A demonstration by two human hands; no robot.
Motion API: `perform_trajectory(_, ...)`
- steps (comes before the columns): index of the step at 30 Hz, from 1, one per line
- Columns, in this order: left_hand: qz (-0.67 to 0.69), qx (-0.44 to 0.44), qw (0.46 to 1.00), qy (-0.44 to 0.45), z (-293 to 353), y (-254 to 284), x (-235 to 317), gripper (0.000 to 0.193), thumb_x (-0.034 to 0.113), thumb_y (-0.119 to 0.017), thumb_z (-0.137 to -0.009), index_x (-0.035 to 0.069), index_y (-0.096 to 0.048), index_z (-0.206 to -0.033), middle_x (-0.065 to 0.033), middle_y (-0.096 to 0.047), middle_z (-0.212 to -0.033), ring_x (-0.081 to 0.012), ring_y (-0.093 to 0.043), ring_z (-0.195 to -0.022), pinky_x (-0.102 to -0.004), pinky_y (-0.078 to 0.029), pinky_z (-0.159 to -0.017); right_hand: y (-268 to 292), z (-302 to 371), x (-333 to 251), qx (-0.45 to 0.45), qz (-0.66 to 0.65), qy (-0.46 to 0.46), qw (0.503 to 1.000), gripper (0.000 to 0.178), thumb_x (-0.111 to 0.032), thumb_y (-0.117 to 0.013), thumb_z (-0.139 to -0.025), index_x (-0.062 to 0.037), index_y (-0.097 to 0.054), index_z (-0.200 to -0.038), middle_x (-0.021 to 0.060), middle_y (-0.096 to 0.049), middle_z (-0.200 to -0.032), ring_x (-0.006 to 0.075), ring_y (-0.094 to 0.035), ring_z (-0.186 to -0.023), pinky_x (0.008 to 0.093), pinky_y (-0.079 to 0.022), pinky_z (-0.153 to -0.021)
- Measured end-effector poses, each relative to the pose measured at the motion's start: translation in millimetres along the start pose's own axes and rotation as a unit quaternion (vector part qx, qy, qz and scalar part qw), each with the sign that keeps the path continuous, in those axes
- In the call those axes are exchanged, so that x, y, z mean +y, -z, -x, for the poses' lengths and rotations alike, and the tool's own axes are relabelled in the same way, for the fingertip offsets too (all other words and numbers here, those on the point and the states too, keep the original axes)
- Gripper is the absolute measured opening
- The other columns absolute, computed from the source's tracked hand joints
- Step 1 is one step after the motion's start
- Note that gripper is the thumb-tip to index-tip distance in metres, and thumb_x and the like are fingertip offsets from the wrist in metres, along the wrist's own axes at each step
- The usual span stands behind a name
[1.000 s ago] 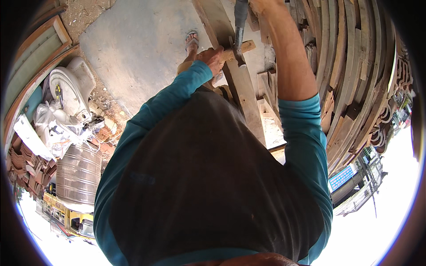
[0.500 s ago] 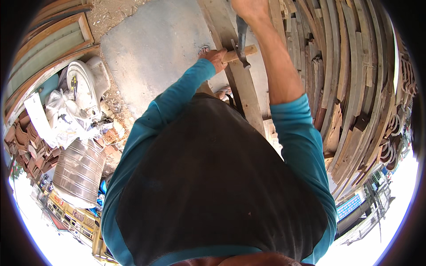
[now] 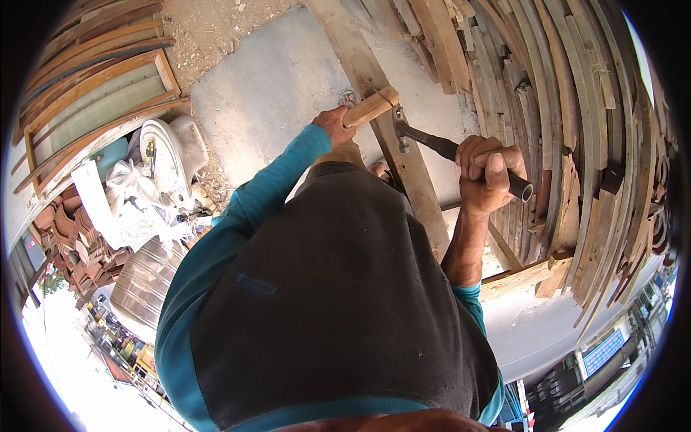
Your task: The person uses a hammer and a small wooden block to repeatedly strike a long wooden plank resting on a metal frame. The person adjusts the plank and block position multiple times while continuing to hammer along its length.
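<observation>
My left hand (image 3: 333, 126) is closed round the near end of a short wooden block (image 3: 371, 108), which lies slantwise across a long wooden plank (image 3: 419, 191). My right hand (image 3: 489, 171) is wrapped round the dark tubular handle of a claw hammer (image 3: 432, 142), whose hollow end sticks out past my fist. The hammer's metal head is over the plank, close by the far end of the block. Whether the head touches the wood I cannot tell. Toes (image 3: 348, 99) show beside the block and partly hidden near the plank.
Long boards (image 3: 554, 93) are stacked along the right. A grey slab (image 3: 252, 79) lies ahead on the left. At left are a white toilet bowl (image 3: 164, 155), plastic bags, a wooden frame (image 3: 164, 72), clay tiles (image 3: 79, 234) and a ribbed metal drum (image 3: 147, 281).
My right hand has come down and back toward me, bringing the hammer handle round to the right. The block has tilted across the plank, still in my left hand. My view has shifted.
</observation>
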State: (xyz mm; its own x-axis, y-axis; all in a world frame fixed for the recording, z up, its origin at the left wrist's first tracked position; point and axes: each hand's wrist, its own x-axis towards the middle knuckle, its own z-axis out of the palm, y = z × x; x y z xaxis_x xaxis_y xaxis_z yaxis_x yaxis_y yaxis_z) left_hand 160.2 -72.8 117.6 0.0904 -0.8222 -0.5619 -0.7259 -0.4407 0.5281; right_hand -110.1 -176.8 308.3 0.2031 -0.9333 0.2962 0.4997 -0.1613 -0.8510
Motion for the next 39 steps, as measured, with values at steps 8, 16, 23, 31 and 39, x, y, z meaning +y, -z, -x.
perform_trajectory(8,0.813,-0.092,0.568,0.086,94,-75,-4,0.058,0.039,-0.057,-0.098,-0.002,-0.048,-0.137,-0.0230,-0.062,-0.130,-0.0345,-0.061,-0.119,-0.0462,-0.051,-0.100,-9,44,-57,-0.026,-0.016,0.010,0.999,0.033,-0.019,-0.065,-0.094,-0.0023,-0.049,-0.071,0.0061,-0.047,-0.054,0.0146,-0.041,-0.044,0.0339,-0.037,-0.044)
perform_trajectory(16,0.868,-0.067,0.488,0.060,97,-54,24,0.055,0.041,-0.057,-0.098,0.001,-0.048,-0.136,-0.0219,-0.061,-0.130,-0.0325,-0.060,-0.121,-0.0447,-0.049,-0.106,-31,66,-53,-0.128,0.003,-0.001,0.992,0.025,-0.006,-0.064,-0.086,-0.0020,-0.047,-0.068,0.0088,-0.055,-0.058,0.0177,-0.050,-0.048,0.0329,-0.043,-0.046)
perform_trajectory(23,0.786,-0.035,0.603,0.130,62,-96,-36,0.042,0.034,-0.071,-0.093,0.009,-0.060,-0.126,-0.0106,-0.070,-0.113,-0.0222,-0.070,-0.100,-0.0380,-0.058,-0.088,-63,78,2,-0.211,0.243,-0.252,0.913,0.021,-0.012,-0.067,-0.089,-0.0006,-0.056,-0.075,0.0077,-0.051,-0.060,0.0153,-0.048,-0.054,0.0341,-0.040,-0.053)
perform_trajectory(31,0.574,0.036,0.813,0.092,37,-127,-116,0.066,0.043,-0.076,-0.087,0.000,-0.057,-0.133,-0.0139,-0.067,-0.117,-0.0239,-0.067,-0.107,-0.0378,-0.055,-0.088,-95,93,64,-0.167,0.372,-0.356,0.841,0.027,-0.015,-0.063,-0.098,-0.0016,-0.055,-0.076,-0.0025,-0.042,-0.061,0.0059,-0.036,-0.060,0.0292,-0.034,-0.052)
perform_trajectory(39,0.495,0.092,0.847,0.168,50,-26,-208,0.061,0.043,-0.074,-0.087,-0.004,-0.061,-0.125,-0.0157,-0.071,-0.113,-0.0230,-0.070,-0.100,-0.0371,-0.056,-0.086,-113,56,73,-0.087,0.419,-0.326,0.843,0.030,-0.014,-0.063,-0.097,-0.0019,-0.051,-0.073,-0.0015,-0.043,-0.060,0.0059,-0.037,-0.060,0.0286,-0.035,-0.052)
